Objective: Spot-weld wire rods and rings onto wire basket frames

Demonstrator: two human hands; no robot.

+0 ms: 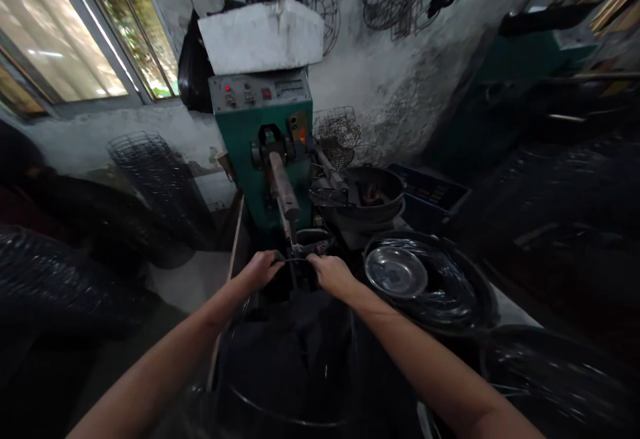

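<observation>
Thin wire (296, 260) is being pinched by left hand (263, 269) and right hand (332, 273), bridging the gap between them. Green machine (239, 142) is being faced, beyond both. Metal dish (396, 272) is being held in dark basin (489, 295), right of right hand.

1 head-worn camera looks forward and steeply down from above the person's arms. The left forearm (170, 352) enters at the lower left, the right forearm (417, 345) at the lower right; left hand (261, 269) and right hand (331, 272) sit near, just below centre. Farther off are the green machine (233, 149), upper centre, and the window (80, 39), upper left.
</observation>
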